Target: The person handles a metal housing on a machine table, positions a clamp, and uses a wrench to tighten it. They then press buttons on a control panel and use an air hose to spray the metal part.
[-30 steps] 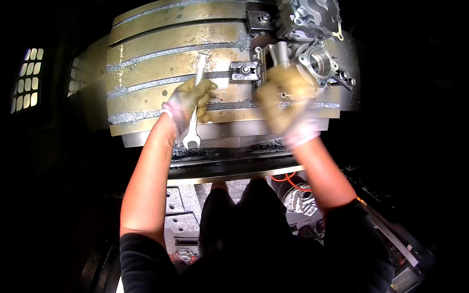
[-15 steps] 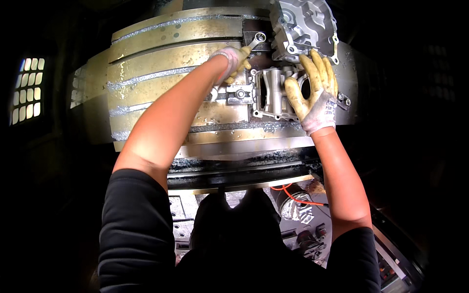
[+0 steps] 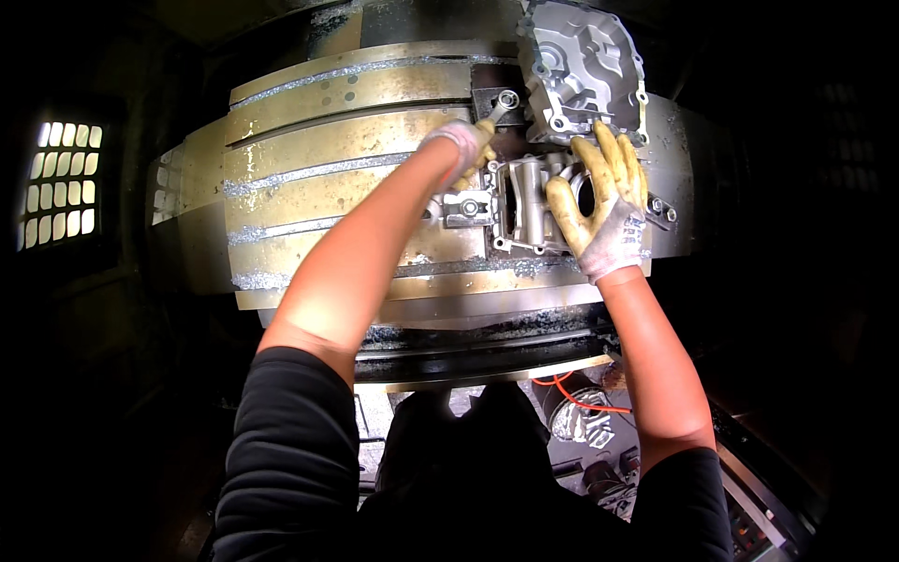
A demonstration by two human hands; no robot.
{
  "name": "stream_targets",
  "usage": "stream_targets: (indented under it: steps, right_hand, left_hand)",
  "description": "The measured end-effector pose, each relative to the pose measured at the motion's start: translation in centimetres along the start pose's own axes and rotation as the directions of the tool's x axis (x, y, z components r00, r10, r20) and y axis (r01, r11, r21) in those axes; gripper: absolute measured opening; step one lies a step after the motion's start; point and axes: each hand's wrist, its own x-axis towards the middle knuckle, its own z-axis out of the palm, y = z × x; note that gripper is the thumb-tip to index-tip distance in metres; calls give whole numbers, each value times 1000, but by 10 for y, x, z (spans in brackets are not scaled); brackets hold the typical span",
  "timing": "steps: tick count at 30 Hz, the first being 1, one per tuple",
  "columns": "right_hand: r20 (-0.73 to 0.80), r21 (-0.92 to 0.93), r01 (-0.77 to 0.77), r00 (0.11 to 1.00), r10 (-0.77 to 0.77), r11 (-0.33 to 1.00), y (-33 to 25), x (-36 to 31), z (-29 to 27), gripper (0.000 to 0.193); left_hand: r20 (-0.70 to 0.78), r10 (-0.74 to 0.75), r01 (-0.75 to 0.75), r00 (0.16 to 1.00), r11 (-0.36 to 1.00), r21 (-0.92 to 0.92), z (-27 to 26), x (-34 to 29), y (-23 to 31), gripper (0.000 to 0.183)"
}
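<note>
Upper centre of the frame: the left hand (image 3: 461, 148) grips a wrench (image 3: 497, 106) seated on a clamp bolt; the right hand (image 3: 602, 208), fingers spread, presses the grey casting (image 3: 534, 201) flat. Keep the wrench square on the bolt, turning steadily

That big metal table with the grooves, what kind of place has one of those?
Probably a machine shop or factory. The slotted metal table carries shiny metal shavings, grey cast metal parts are clamped on it, and the gloved left hand holds a wrench while the right hand steadies a part.

Yellow-stained gloves (image 3: 604, 201), silver-grey casting (image 3: 534, 201), brass-toned slotted table (image 3: 328, 187)
</note>
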Motion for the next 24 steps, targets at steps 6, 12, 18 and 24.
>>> stream_targets:
  steps: [6,12,18,24]
  right_hand:
    - [-3,8,9,1000,-9,1000,-2,2,0,58]
    - [-8,12,-3,1000,3,1000,1,2,1,57]
    - [32,25,-9,999,8,1000,-4,8,-5,59]
    - [65,65,-16,998,11,998,3,9,-2,62]
  left_hand:
    - [27,12,-15,1000,995,103,-17,8,6,51]
    - [183,121,-132,976,990,49,-34,-9,-15,44]
    - [160,462,-313,872,779,-543,-101,-34,-98,21]
    - [-586,-110,-591,802,-286,-755,-33,3,-50,35]
